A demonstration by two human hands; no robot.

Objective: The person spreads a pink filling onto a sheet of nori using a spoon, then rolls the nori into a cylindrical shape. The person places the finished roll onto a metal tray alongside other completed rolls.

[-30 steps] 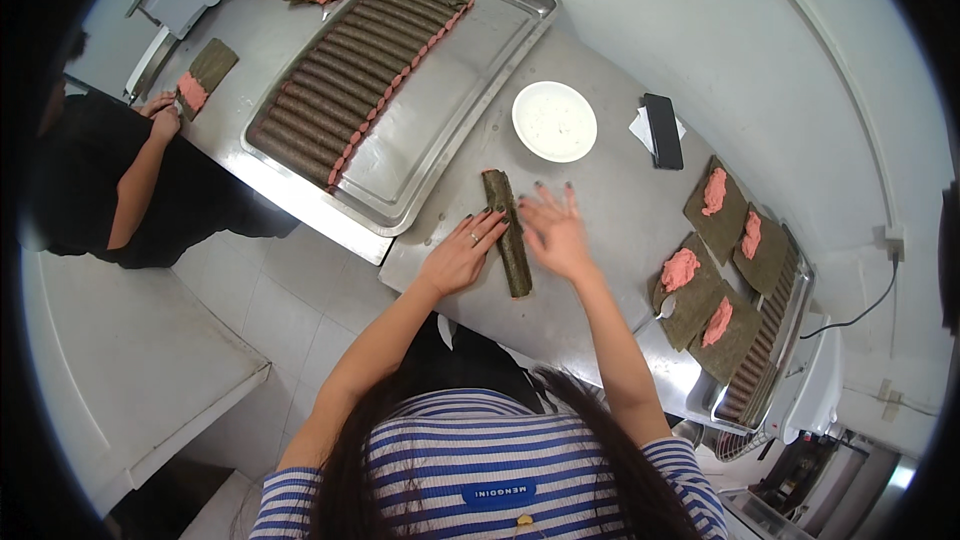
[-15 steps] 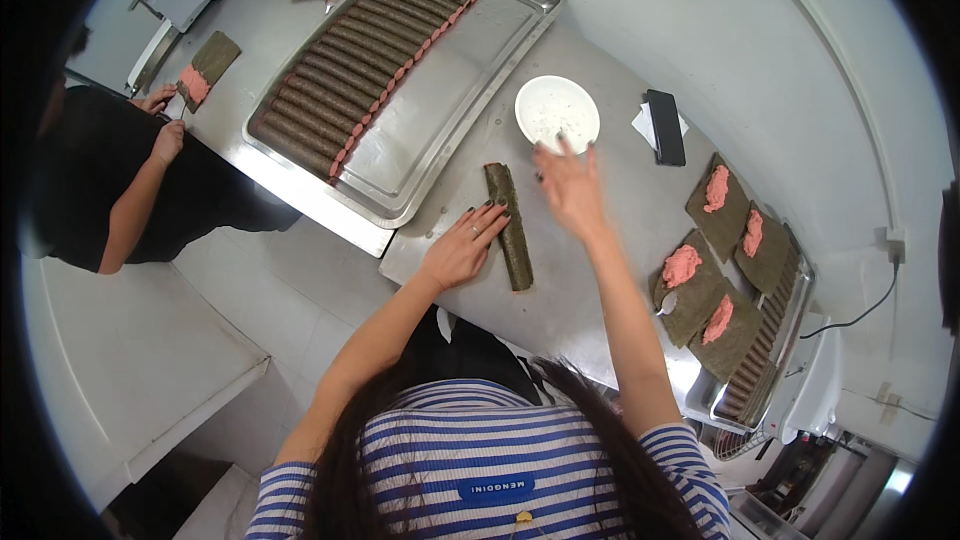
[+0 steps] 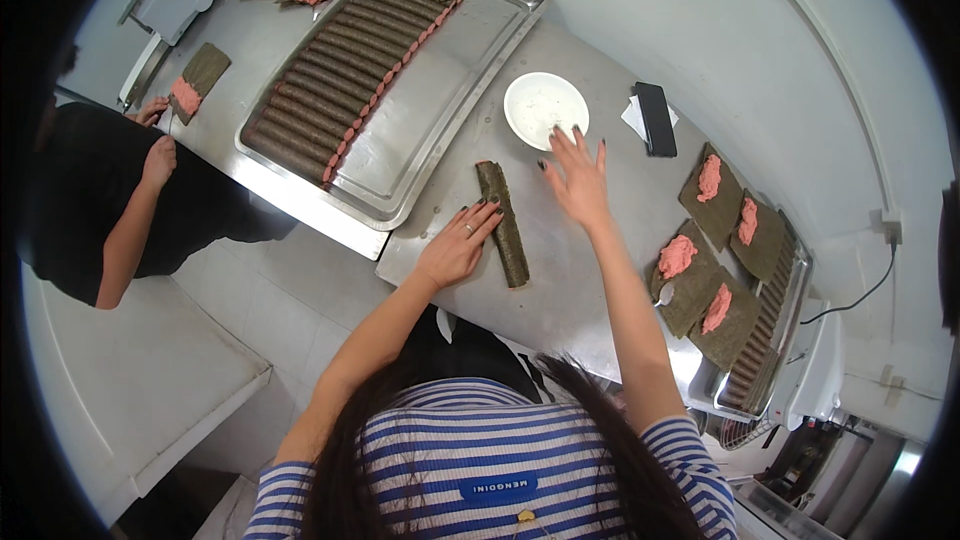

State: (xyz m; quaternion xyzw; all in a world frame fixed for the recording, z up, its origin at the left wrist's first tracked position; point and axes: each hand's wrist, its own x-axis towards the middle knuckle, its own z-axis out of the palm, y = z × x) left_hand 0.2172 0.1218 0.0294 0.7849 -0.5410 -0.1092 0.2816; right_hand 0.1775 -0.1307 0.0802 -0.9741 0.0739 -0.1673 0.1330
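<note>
A dark green seaweed roll [image 3: 512, 252] with pink paste at its ends lies on the steel table. My left hand [image 3: 456, 250] rests across its left side, fingers stretched out flat with the tips on top. To the right, my right hand [image 3: 578, 180] has its fingers spread, their tips at the near rim of a white bowl [image 3: 509, 112] that seems to hold a clear liquid. Nothing is held in that hand.
Left of the bowl sits a large steel tray [image 3: 445, 75] with a row of seaweed rolls [image 3: 345, 70]. A black phone [image 3: 656, 120] lies on white paper. At right are seaweed sheets [image 3: 728, 333] with pink paste and a spoon [image 3: 666, 293]. A co-worker [image 3: 160, 190] stands left.
My right hand's fingers have drawn back from inside the bowl to its near rim. My left hand stays on the seaweed roll. The whole view has shifted slightly.
</note>
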